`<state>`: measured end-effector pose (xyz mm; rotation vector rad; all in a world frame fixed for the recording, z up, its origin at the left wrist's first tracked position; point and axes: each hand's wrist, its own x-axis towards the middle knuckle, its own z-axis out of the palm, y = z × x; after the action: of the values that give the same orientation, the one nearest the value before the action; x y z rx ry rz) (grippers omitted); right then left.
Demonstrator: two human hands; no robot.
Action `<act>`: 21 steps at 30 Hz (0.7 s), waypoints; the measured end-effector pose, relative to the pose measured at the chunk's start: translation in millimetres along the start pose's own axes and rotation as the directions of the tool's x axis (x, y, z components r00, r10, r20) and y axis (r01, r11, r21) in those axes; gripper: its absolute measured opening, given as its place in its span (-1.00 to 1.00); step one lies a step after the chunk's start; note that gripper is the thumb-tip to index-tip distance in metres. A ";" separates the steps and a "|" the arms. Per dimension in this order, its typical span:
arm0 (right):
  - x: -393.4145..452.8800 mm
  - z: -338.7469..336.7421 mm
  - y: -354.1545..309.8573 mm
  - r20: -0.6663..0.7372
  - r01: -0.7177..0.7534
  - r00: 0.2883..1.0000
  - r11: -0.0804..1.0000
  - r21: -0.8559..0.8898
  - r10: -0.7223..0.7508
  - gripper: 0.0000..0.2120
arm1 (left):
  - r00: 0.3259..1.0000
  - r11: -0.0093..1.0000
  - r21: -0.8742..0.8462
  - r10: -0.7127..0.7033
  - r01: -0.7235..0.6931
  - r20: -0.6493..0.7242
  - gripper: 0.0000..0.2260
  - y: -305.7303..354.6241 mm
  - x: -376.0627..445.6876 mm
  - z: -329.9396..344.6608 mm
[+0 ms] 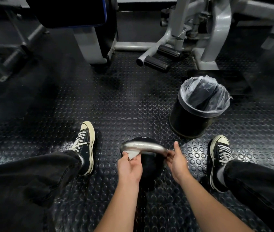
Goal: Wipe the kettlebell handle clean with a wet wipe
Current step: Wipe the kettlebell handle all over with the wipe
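Down on a studded rubber gym floor (124, 101), a seated person leans over a black kettlebell (147, 166) standing between two black high-top sneakers (86, 146), midway through cleaning its polished steel handle (143, 147). The left hand (129, 166) pinches a folded white wet wipe (133, 154) between thumb and fingers and presses it against the underside of the handle's left end. The right hand (177, 160) curls its fingers round the handle's right end, thumb raised, apparently steadying the weight.

The kettlebell's dark body sits directly below the handle and is largely lost in shadow, so its exact outline cannot be made out. A lined black waste bin (198, 106) stands near it, ahead and to the right, with grey exercise machines (200, 30) beyond.

By the look of it, the kettlebell is heavy, rigid cast metal that will not shift under a wiping stroke, so it is best left standing on the floor. The bright handle appears smooth and likely turns slick once damp; a firm wrap of the fingers at one end, as the right hand has, seems the safest hold. The wipe is thin, limp and light, and probably needs folding round the bar to reach its whole circumference.
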<state>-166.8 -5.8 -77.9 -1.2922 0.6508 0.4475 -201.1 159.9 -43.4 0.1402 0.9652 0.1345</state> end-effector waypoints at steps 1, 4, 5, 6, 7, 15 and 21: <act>-1.0 -0.5 -0.3 0.002 0.001 1.000 1.000 0.004 -0.001 -0.35 | 1.000 1.000 0.027 -0.003 0.003 -0.007 -0.71 -0.9 -1.0 -1.7; -2.2 -0.3 -0.7 -0.004 0.006 1.000 1.000 0.007 -0.006 -0.35 | 1.000 0.995 0.099 -0.009 0.008 0.011 -0.73 -2.4 -12.8 -10.1; -2.1 0.5 -0.3 -0.008 0.009 1.000 1.000 0.010 -0.009 -0.36 | 1.000 0.995 0.101 -0.016 0.013 0.021 -0.73 -0.9 -13.8 -11.1; -1.1 0.8 1.1 -0.009 0.008 1.000 1.000 0.010 -0.008 -0.36 | 0.999 0.996 0.090 -0.021 0.018 0.034 -0.73 1.1 -11.1 -9.8; 0.0 0.8 1.7 -0.010 0.006 1.000 1.000 0.012 -0.006 -0.36 | 0.999 0.997 0.068 -0.023 0.021 0.040 -0.72 2.7 -7.3 -5.5; 2.0 0.9 0.7 -0.009 -0.006 1.000 0.999 0.035 0.006 -0.39 | 0.998 0.998 0.048 -0.029 0.026 0.050 -0.70 1.4 -7.7 -5.8; 6.9 -2.5 4.6 -0.002 0.002 1.000 1.000 0.022 -0.001 -0.37 | 0.999 0.985 0.171 -0.018 0.013 0.030 -0.78 -1.0 -13.0 1.5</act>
<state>-165.1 -7.5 -86.3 -1.2723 0.6550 0.4366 -207.1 156.6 -32.3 0.2913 0.9457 0.0349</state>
